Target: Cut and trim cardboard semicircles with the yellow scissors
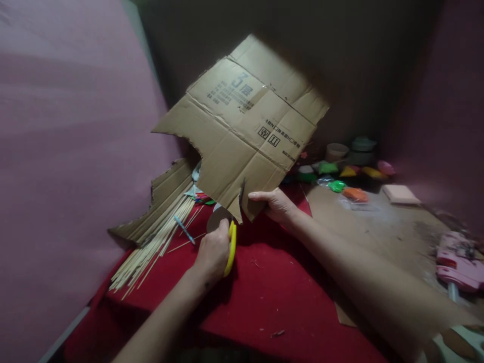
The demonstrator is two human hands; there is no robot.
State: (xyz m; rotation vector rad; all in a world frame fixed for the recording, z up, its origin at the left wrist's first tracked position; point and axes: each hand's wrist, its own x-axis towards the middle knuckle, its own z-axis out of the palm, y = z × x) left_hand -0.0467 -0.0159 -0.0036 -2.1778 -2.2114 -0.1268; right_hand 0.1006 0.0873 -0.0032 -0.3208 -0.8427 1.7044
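Head view: large printed cardboard sheet (227,143), raised above the bench (272,287).
Cut so far: judging by its shape, a curved hollow at the left edge and an open slit (242,194) at the lower corner.
Uncut: the cardboard above that slit; both sides look joined there.
Left hand (215,252): wrapped round a yellow handle (231,249), probably scissors; blades unclear.
Right hand (278,204): gripping the sheet's lower edge, right of the slit.
Bench surface: red cloth (242,312), thin sticks (151,254) left, coloured packets (355,194) right.
Room: dim, pink walls (75,126).
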